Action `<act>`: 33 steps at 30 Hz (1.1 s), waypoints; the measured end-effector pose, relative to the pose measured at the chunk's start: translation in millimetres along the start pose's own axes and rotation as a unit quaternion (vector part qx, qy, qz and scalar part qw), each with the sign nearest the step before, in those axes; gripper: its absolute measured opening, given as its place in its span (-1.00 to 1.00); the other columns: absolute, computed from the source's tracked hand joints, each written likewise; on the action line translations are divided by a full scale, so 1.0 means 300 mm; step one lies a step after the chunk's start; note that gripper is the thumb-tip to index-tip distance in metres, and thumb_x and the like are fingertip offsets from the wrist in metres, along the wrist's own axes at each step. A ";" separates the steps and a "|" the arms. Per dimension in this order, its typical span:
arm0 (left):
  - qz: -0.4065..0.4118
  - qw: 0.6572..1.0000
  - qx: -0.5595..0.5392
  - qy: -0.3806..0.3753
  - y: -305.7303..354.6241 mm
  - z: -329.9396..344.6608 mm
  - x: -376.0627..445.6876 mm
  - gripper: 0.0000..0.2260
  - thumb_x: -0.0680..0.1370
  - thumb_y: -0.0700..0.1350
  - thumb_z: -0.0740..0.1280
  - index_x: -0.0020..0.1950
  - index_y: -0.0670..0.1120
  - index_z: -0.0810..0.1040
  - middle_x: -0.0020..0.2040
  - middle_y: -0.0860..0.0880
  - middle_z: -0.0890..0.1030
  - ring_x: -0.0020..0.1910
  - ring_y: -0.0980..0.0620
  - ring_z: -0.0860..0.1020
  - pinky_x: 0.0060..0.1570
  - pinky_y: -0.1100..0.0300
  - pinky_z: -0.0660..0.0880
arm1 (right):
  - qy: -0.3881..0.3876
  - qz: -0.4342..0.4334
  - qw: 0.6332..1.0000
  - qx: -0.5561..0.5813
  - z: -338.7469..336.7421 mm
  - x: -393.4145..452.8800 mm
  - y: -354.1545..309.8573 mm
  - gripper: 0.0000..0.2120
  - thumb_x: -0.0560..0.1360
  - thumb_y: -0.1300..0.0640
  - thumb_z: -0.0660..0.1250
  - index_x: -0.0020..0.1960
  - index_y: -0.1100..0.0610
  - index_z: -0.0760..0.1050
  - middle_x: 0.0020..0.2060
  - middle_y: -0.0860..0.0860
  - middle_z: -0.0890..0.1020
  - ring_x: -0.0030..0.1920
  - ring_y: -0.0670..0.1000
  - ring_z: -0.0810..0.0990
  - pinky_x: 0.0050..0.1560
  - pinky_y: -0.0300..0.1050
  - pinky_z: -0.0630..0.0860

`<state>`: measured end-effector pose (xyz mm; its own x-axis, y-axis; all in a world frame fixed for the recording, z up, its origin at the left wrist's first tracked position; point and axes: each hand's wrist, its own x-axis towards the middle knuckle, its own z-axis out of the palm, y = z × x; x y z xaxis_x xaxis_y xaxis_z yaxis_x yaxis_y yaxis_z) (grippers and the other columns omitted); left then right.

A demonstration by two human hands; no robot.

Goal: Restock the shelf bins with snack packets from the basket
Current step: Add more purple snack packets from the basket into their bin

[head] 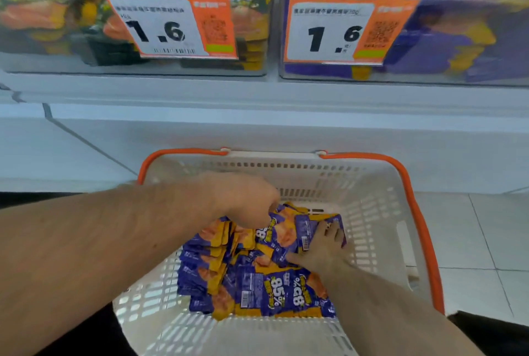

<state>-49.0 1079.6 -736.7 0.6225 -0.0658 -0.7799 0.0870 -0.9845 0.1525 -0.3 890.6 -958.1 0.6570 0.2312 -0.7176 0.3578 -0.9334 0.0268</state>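
- The basket (380,212) was white slotted plastic with an orange rim, standing on the floor below the shelf, both hands reaching into it.
- The snack packets (257,278) were purple and yellow-orange, printed "85%", lying in a loose overlapping heap on the basket's floor; some lay under the right hand's (323,249) spread fingers, others just below the left hand (246,201).
- The right shelf bin (400,38) was clear plastic, above the hands, stocked with matching purple packets.
- The left shelf bin (134,29) was clear too, holding dark green and yellow packets.
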 end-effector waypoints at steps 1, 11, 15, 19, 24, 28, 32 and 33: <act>-0.001 1.000 -0.006 -0.001 0.002 -0.004 0.000 -0.68 0.62 -0.01 0.20 0.36 -0.04 0.46 0.26 -0.05 0.54 0.18 -0.07 0.53 0.20 0.01 0.51 | 0.009 0.001 1.000 -0.011 0.008 0.002 -0.008 0.31 0.24 -0.55 0.33 0.59 0.18 -0.24 0.58 0.22 -0.16 0.57 0.25 -0.09 0.50 0.31 -0.03; -0.020 0.998 -0.056 0.019 -0.015 -0.016 -0.023 -0.79 0.61 -0.05 0.20 0.15 -0.11 0.52 0.09 -0.05 0.57 0.00 -0.06 0.55 0.05 0.06 0.53 | 0.125 -0.057 0.987 0.083 -0.060 -0.079 -0.004 -0.74 0.59 0.05 0.19 0.25 0.10 0.39 0.09 0.08 0.61 0.06 0.15 0.59 0.00 0.01 0.54; -0.031 0.996 -0.075 0.046 -0.007 -0.038 -0.079 -0.75 0.62 -0.07 0.19 0.27 -0.01 0.51 0.13 -0.04 0.55 -0.06 0.00 0.55 -0.07 0.15 0.53 | 0.205 -0.025 0.957 0.202 -0.198 -0.153 0.003 -0.87 0.58 0.04 0.20 -0.06 0.07 0.45 -0.21 0.03 0.58 -0.22 0.08 0.55 -0.29 -0.07 0.39; -0.052 0.974 -0.190 0.107 -0.012 -0.012 -0.116 -0.63 0.58 0.06 0.27 0.35 -0.02 0.41 0.19 -0.01 0.52 0.00 0.06 0.52 0.00 0.21 0.52 | 0.253 0.009 0.886 0.388 -0.354 -0.241 0.013 -0.70 0.45 0.15 0.34 -0.38 0.14 0.30 -0.47 0.05 0.38 -0.43 0.05 0.32 -0.40 -0.07 0.19; -0.074 0.825 -0.553 0.095 0.023 0.019 -0.184 -0.43 0.59 0.13 0.30 0.53 -0.07 0.27 0.50 -0.09 0.33 0.43 -0.10 0.36 0.35 -0.03 0.33 | 0.193 -0.010 0.777 0.600 -0.456 -0.387 -0.035 -0.84 0.13 0.17 0.27 -0.40 0.10 0.27 -0.47 0.09 0.30 -0.39 0.06 0.32 -0.34 -0.02 0.35; -0.072 0.731 -0.675 0.071 0.043 0.041 -0.209 -0.39 0.58 0.20 0.26 0.55 -0.02 0.21 0.58 -0.12 0.16 0.48 -0.16 0.27 0.47 -0.15 0.16 | 0.140 -0.018 0.681 0.718 -0.526 -0.484 -0.048 -0.77 0.38 0.40 0.15 -0.36 0.15 0.27 -0.43 0.08 0.29 -0.40 0.05 0.31 -0.39 -0.09 0.39; -0.040 0.608 -0.786 0.100 0.062 0.038 -0.187 -0.72 0.63 0.00 0.28 0.27 -0.12 0.51 0.09 -0.10 0.66 -0.06 -0.08 0.61 0.26 -0.17 0.48 | 0.101 -0.077 0.652 0.748 -0.556 -0.587 -0.056 -0.68 0.27 0.44 0.05 -0.52 0.09 0.25 -0.53 0.03 0.28 -0.50 0.01 0.24 -0.35 -0.11 0.22; -0.038 0.592 -0.793 0.135 0.068 0.028 -0.183 -0.81 0.62 -0.08 0.29 0.16 -0.16 0.55 -0.08 -0.10 0.69 -0.09 -0.10 0.62 0.20 -0.16 0.52 | 0.107 -0.092 0.674 0.726 -0.566 -0.605 -0.060 -0.73 0.24 0.41 0.08 -0.52 0.10 0.28 -0.54 0.04 0.30 -0.49 0.02 0.25 -0.34 -0.11 0.24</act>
<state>-87.8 1061.7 -695.9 0.6532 0.2074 -0.7282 0.6111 0.4235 0.6687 -13.3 912.0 -710.1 0.8258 0.2697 -0.4953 -0.4774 -0.1332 -0.8685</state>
